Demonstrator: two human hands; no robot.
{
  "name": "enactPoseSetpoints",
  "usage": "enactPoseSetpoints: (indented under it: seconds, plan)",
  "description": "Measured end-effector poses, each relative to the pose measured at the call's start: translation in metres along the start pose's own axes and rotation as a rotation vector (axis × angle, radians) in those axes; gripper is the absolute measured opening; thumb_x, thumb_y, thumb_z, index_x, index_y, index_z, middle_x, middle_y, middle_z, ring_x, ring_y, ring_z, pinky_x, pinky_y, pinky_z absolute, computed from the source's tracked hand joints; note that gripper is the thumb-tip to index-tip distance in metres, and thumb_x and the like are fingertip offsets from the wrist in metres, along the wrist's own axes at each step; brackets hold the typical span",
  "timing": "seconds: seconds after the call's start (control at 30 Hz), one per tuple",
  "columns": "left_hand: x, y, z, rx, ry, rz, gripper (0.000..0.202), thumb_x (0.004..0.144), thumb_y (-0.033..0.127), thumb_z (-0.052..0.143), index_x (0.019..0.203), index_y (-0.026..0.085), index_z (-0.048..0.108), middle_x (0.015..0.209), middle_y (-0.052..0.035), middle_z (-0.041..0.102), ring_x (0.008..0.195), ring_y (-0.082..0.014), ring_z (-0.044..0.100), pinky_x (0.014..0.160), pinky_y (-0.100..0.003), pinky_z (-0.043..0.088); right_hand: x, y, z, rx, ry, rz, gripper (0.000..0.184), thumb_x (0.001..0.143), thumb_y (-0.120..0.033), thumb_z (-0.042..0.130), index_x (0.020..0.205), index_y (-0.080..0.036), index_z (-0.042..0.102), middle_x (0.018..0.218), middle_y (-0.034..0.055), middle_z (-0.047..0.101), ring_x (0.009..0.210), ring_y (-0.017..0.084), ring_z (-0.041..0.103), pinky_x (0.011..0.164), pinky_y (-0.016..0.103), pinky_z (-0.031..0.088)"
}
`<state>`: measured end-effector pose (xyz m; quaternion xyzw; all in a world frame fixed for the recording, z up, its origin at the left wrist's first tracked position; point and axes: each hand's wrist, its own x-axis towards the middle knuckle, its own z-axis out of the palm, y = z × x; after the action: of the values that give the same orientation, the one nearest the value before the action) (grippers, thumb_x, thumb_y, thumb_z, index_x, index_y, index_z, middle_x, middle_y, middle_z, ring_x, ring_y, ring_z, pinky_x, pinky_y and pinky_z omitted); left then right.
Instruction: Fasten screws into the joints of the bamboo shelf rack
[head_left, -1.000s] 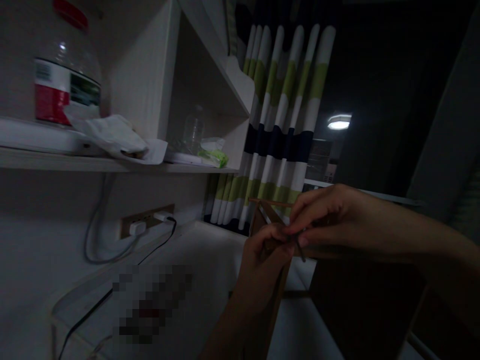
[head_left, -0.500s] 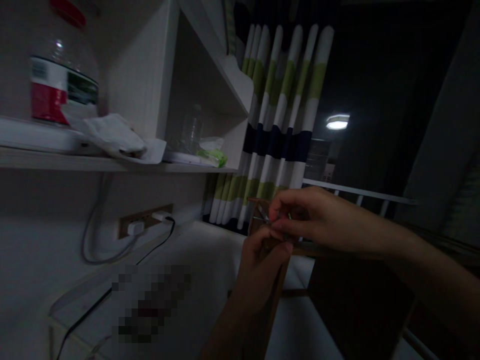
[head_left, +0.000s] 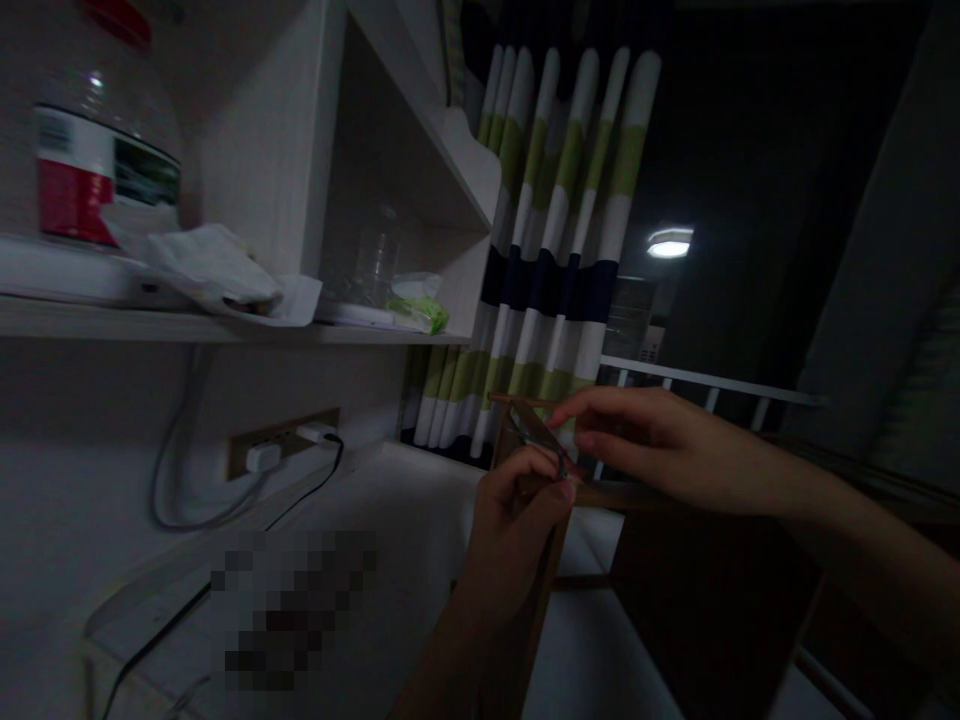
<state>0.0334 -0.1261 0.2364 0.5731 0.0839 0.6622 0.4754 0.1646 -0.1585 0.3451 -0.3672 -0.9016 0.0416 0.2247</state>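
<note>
My left hand [head_left: 517, 520] is closed, its thumb and fingers pinching a thin, dark metal object with narrow arms [head_left: 541, 440]. The object points up and to the left from the fingertips; its exact kind is too dark to make out. Just right of it, my right hand [head_left: 645, 435] has its fingers apart, thumb below and forefinger above, with nothing visible between them. Behind and below both hands is a brown wooden frame [head_left: 551, 590], partly covered by the left hand and wrist.
A white desk [head_left: 405, 540] carries a pixelated item and a black cable [head_left: 172, 625]. A socket strip [head_left: 283, 442] with plugs is on the wall. The shelf [head_left: 360, 338] above holds a large bottle [head_left: 105, 170] and wrappers. A striped curtain [head_left: 551, 240] hangs behind.
My right hand has let go and drawn slightly right, its fingers spreading. More of the thin metal object now shows in my left hand. The view has shifted slightly.
</note>
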Motion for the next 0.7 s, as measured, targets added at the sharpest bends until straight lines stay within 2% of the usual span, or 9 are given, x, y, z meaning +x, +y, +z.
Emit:
enactPoseSetpoints:
  seconds: [0.1, 0.2, 0.7]
  plan:
    - [0.001, 0.0, 0.001, 0.015, -0.001, 0.023, 0.01, 0.069, 0.02, 0.057, 0.06, 0.018, 0.055, 0.074, -0.0014, 0.057, 0.075, -0.0141, 0.051, 0.068, -0.024, 0.039, -0.009, 0.008, 0.0, -0.016, -0.012, 0.046, 0.014, 0.084, -0.021, 0.047, 0.093, -0.019, 0.057, 0.08, -0.0007, 0.06, 0.066, 0.008, 0.053, 0.057, 0.021, 0.041]
    - [0.001, 0.0, 0.0, 0.027, 0.001, 0.041, 0.009, 0.069, 0.019, 0.058, 0.06, 0.018, 0.055, 0.074, -0.0015, 0.058, 0.078, -0.015, 0.052, 0.071, -0.025, 0.04, -0.015, 0.011, 0.002, -0.035, -0.006, 0.064, 0.01, 0.081, -0.026, 0.052, 0.083, -0.018, 0.058, 0.071, -0.0026, 0.055, 0.058, 0.007, 0.047, 0.052, 0.019, 0.037]
    - [0.002, 0.001, 0.002, -0.012, 0.036, 0.007, 0.008, 0.065, 0.018, 0.061, 0.058, 0.018, 0.057, 0.073, -0.0008, 0.056, 0.074, -0.0131, 0.052, 0.07, -0.023, 0.042, -0.017, 0.006, 0.011, -0.108, 0.086, 0.011, 0.009, 0.079, -0.024, 0.054, 0.075, -0.019, 0.06, 0.071, -0.0024, 0.058, 0.061, 0.007, 0.051, 0.056, 0.019, 0.038]
